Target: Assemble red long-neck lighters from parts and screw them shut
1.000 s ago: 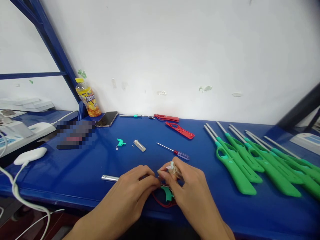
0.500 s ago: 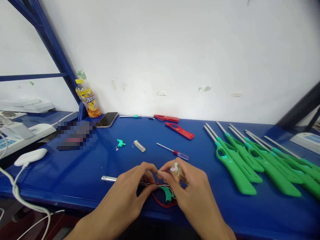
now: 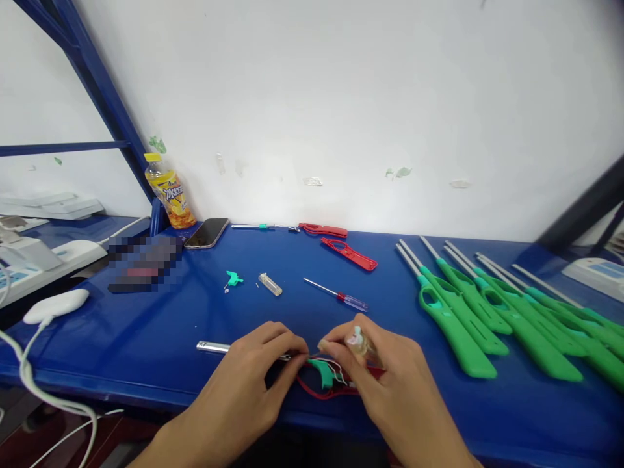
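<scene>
Left hand (image 3: 260,374): thumb and fingers pinched on opened red lighter (image 3: 319,394) near front edge of tabletop (image 3: 160,344); metal tube (image 3: 213,347) juts out left. Right hand (image 3: 390,364): clear tank (image 3: 358,344) held in curled fingers. Green trigger (image 3: 322,374) visible between hands.

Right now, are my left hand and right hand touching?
Apart: the head view shows the blue tabletop in a small gap between the left hand and the right hand.
</scene>
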`<state>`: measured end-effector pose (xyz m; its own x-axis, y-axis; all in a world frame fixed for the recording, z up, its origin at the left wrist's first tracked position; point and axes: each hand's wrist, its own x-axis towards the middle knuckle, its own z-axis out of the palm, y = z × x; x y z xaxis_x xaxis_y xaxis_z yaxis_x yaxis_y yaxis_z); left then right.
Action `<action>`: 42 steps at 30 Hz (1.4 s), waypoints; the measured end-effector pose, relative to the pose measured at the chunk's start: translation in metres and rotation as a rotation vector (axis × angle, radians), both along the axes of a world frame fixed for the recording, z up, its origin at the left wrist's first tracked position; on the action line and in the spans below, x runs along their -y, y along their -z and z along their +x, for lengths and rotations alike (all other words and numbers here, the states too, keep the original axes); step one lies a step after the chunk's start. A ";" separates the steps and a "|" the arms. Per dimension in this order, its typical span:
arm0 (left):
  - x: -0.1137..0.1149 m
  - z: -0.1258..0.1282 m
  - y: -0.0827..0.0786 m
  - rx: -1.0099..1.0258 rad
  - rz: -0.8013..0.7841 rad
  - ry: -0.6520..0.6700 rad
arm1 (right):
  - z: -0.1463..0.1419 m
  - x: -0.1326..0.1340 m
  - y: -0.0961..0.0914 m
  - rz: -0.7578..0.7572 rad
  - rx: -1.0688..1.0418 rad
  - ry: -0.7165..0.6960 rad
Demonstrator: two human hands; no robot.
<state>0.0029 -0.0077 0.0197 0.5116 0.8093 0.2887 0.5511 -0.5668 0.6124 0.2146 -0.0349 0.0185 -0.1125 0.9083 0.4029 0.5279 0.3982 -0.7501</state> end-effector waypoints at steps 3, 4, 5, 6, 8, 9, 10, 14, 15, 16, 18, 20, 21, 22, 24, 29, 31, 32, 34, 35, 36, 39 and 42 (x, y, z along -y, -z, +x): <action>0.001 0.001 -0.001 -0.010 0.009 0.021 | 0.001 0.000 0.000 0.009 -0.016 0.012; 0.001 0.001 -0.001 -0.009 0.024 0.034 | 0.000 -0.001 0.000 0.020 -0.018 0.012; 0.001 0.002 -0.001 -0.006 0.043 0.046 | -0.001 -0.001 -0.001 0.030 -0.020 0.004; 0.000 0.002 0.000 -0.002 0.060 0.056 | -0.002 -0.001 -0.003 0.033 -0.020 -0.007; -0.001 0.002 0.001 0.002 0.086 0.062 | -0.003 -0.001 -0.004 0.014 -0.018 -0.013; -0.002 0.001 0.002 0.002 0.093 0.060 | -0.003 0.000 -0.004 -0.002 -0.014 -0.009; -0.002 0.001 0.002 -0.002 0.095 0.054 | -0.002 0.001 -0.003 -0.023 -0.005 -0.003; 0.000 0.001 0.003 -0.017 0.091 0.018 | 0.005 0.007 0.005 -0.086 0.069 -0.002; 0.000 0.000 0.003 -0.018 0.091 0.010 | 0.007 0.009 0.008 -0.083 0.090 -0.014; 0.001 0.000 0.004 -0.016 0.095 0.006 | 0.009 0.010 0.010 -0.074 0.107 -0.030; 0.001 0.000 0.004 -0.007 0.108 0.007 | 0.011 0.012 0.013 -0.049 0.122 -0.063; 0.001 0.001 0.004 0.002 0.128 0.011 | 0.012 0.013 0.014 -0.020 0.113 -0.081; 0.001 0.001 0.004 0.006 0.140 0.011 | 0.012 0.014 0.015 -0.002 0.101 -0.085; 0.001 0.001 0.004 0.008 0.147 0.010 | 0.012 0.014 0.015 0.014 0.090 -0.087; 0.001 0.001 0.004 0.008 0.153 0.008 | 0.012 0.014 0.016 0.032 0.075 -0.087; 0.001 0.002 0.002 0.011 0.131 0.014 | 0.013 0.015 0.019 0.011 0.040 -0.056; 0.002 0.002 0.002 0.011 0.131 0.016 | 0.013 0.016 0.021 -0.030 0.015 -0.047; 0.002 0.002 0.002 0.011 0.133 0.015 | 0.014 0.016 0.022 -0.052 0.002 -0.048; 0.002 0.001 0.003 0.012 0.139 0.016 | 0.014 0.017 0.024 -0.076 -0.026 -0.054; 0.002 0.001 0.003 0.014 0.141 0.016 | 0.015 0.017 0.025 -0.083 -0.039 -0.055; 0.002 0.001 0.003 0.014 0.143 0.017 | 0.015 0.017 0.026 -0.083 -0.051 -0.054; 0.003 0.001 0.003 0.007 0.138 0.020 | 0.015 0.017 0.027 -0.067 -0.060 -0.050; 0.003 0.001 0.002 0.000 0.132 0.017 | 0.014 0.016 0.027 -0.053 -0.056 -0.051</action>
